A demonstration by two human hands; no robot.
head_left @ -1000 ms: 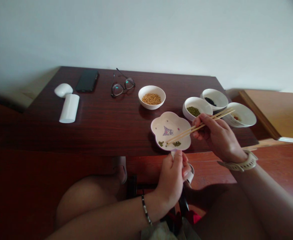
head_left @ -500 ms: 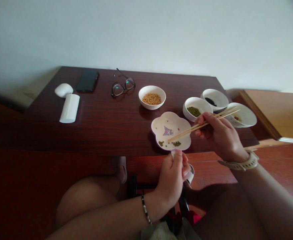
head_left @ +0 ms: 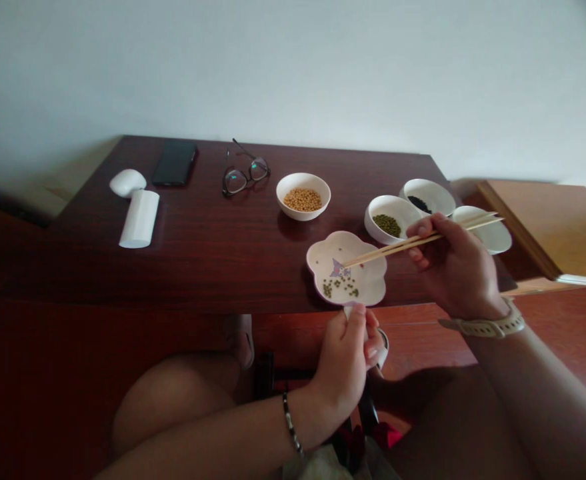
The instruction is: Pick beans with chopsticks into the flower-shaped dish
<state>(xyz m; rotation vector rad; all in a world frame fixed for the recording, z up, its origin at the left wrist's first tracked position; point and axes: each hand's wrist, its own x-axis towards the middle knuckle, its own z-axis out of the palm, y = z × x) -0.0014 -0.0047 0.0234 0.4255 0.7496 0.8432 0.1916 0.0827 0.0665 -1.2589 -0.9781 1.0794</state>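
Observation:
My left hand [head_left: 347,350] is closed round the short handle of a flower-shaped dish [head_left: 367,270] at the table's front edge. Small green beans [head_left: 341,285] lie scattered on the near part of the dish, below a printed cartoon figure. In my right hand [head_left: 460,267] is a pair of chopsticks [head_left: 387,250], their tips over the middle of the dish, just above the beans. Whether the tips touch the dish I cannot tell. Just beyond that hand stands a white bowl of green beans [head_left: 387,225].
Behind my right hand are a bowl of black beans [head_left: 425,189] and another white bowl [head_left: 495,233], partly hidden. A bowl of yellow beans [head_left: 303,199] stands mid-table. Glasses [head_left: 247,179], a dark phone-like slab [head_left: 175,163] and a white cylinder [head_left: 140,219] lie leftward.
The chopsticks and my right hand have shifted right, tips drawn away from the near rim. Beans that sat in two clumps are now spread out. The dish tilts slightly differently.

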